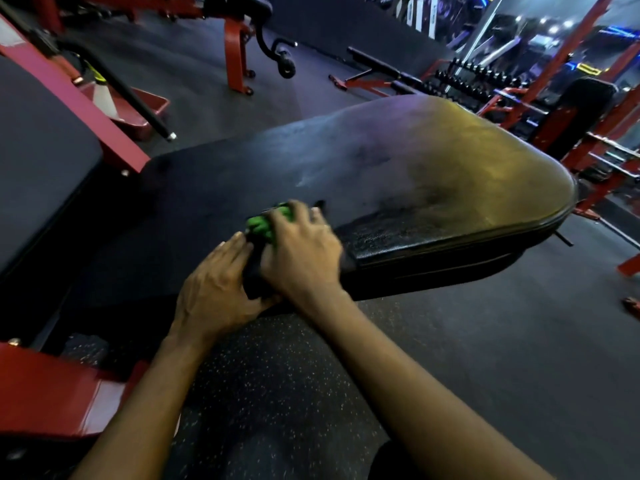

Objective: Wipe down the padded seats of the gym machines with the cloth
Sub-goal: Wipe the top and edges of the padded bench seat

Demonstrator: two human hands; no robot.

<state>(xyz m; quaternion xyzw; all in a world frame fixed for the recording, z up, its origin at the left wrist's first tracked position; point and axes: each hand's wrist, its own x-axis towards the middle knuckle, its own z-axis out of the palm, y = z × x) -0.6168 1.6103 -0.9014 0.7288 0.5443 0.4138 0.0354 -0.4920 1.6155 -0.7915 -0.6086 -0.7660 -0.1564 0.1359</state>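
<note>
Our right hand [301,252] curls over the bunched green-and-black cloth [264,226], holding it down on the padded seat [415,168] close to the seat's near edge. Our left hand [214,292] lies just beside, fingers fairly straight against the cloth's dark part; we cannot tell whether it grips.

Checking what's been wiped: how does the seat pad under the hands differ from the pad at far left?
The seat pad shows glare and streaks; the left pad looks matte and even. The seat pad has the cloth on it; the left pad has none. Both are dark padding.
</note>
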